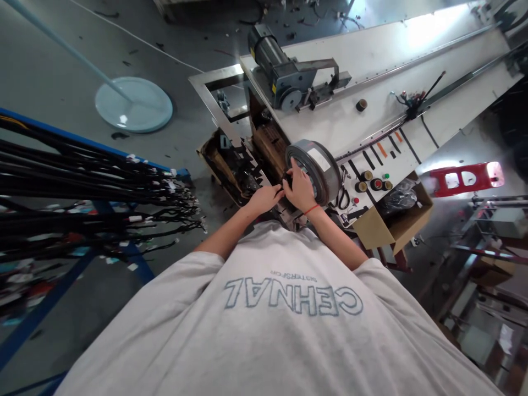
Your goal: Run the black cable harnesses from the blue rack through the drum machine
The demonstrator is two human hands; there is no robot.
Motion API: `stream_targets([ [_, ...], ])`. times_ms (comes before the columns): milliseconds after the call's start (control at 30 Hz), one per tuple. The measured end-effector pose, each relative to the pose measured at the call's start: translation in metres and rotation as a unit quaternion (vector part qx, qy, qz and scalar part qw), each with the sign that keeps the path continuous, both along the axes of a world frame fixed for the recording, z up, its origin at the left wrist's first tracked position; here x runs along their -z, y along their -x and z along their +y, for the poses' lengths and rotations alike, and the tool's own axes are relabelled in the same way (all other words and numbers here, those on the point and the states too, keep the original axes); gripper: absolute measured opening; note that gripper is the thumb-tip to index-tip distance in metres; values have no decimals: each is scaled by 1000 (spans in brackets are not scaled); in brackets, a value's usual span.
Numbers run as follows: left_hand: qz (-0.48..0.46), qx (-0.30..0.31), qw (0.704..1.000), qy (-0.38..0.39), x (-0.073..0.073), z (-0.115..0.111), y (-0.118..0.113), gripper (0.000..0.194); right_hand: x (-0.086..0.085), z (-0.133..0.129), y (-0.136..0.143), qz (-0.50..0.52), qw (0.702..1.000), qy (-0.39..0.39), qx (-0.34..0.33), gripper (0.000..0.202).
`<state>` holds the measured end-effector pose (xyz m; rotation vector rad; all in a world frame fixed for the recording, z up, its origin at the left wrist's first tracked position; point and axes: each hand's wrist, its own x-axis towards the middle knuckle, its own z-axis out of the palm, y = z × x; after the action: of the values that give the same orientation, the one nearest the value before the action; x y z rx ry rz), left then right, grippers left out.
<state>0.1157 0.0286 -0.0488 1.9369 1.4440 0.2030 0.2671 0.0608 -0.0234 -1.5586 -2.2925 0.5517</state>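
Note:
Near the middle of the head view, my left hand [265,199] has its fingers pressed together around something small and dark that I cannot make out. Close beside it, my right hand [300,190], with a red string at the wrist, is pinched at the same dark item, its index finger stretched toward the big grey reel [325,169]. The reel has a white label and stands at the table's near corner. Below and beyond my hands are an open carton [225,170] of dark parts and a brown box [270,146].
A motor unit [278,71] sits on the white table [330,124]. Right of the reel lie black scissors [342,192], tape rolls [376,183] and an open cardboard box [375,228]. Black cable bundles [82,181] hang on a blue rack at left. A round stand base [134,104] is on the floor.

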Motion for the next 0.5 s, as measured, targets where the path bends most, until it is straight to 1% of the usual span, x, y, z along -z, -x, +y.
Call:
stream_targets([
  [100, 30, -26, 999, -17, -18, -3, -5, 34, -3, -7, 6, -7, 1000, -7, 16, 56],
  [167, 22, -49, 998, -30, -22, -7, -7, 33, -12, -21, 9, 3, 999, -14, 29, 54],
  [200, 0, -59, 998, -34, -21, -10, -7, 33, -18, -30, 8, 14, 999, -17, 24, 53],
  [267, -73, -69, 995, -20, -9, -17, -3, 35, -33, -50, -6, 50, 998, -28, -11, 51],
  [300, -108, -69, 992, -1, 0, -22, 0, 35, -40, -59, -19, 73, 996, -38, -25, 49],
  [333, -132, -68, 989, 25, 10, -27, 4, 36, -45, -65, -38, 95, 994, -53, -22, 48],
  [367, -141, -68, 986, 54, 20, -33, 9, 36, -48, -68, -61, 112, 991, -71, 8, 47],
  [400, -141, -69, 984, 80, 28, -39, 14, 36, -47, -69, -88, 125, 984, -97, 82, 47],
  [433, -139, -70, 983, 98, 35, -44, 19, 37, -42, -66, -117, 125, 966, -120, 190, 50],
  [467, -142, -72, 982, 106, 39, -49, 23, 38, -34, -61, -146, 112, 936, -126, 309, 54],
  [500, -153, -79, 980, 104, 41, -53, 27, 40, -23, -55, -172, 98, 895, -109, 422, 60],
])
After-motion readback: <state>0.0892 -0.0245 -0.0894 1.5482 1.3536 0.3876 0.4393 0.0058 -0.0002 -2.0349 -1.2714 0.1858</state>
